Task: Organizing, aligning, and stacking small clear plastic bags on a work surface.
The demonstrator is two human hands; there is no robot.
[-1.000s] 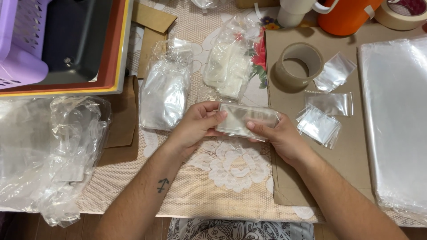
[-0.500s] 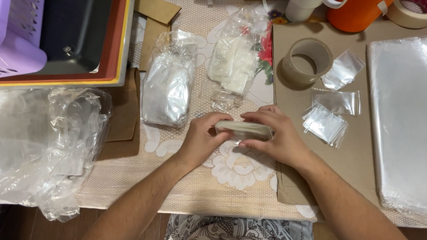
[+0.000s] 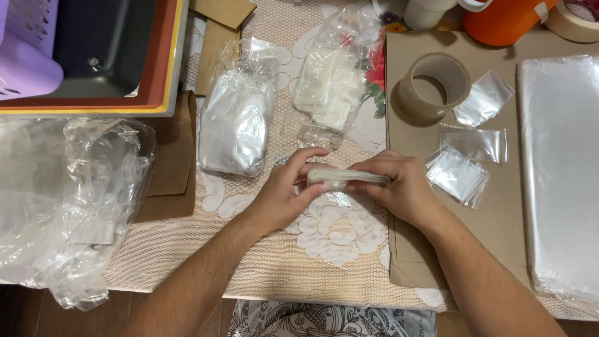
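Over the lace cloth mid-desk [image 3: 187, 274], both hands, left hand [image 3: 284, 196] and right hand [image 3: 399, 187], are closed around a small flat plastic-wrapped packet [image 3: 346, 178], which looks light, soft and slippery, so pinching its ends seems safest.

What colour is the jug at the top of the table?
Orange, with a white handle. The jug shows only partly, at the top edge of the head view.

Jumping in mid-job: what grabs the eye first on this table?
Both hands at centre: the left hand and right hand pinch a flat pale packet between them above the lace tablecloth. Behind sits a stuffed clear plastic bag, and right of it a tape roll on brown cardboard.
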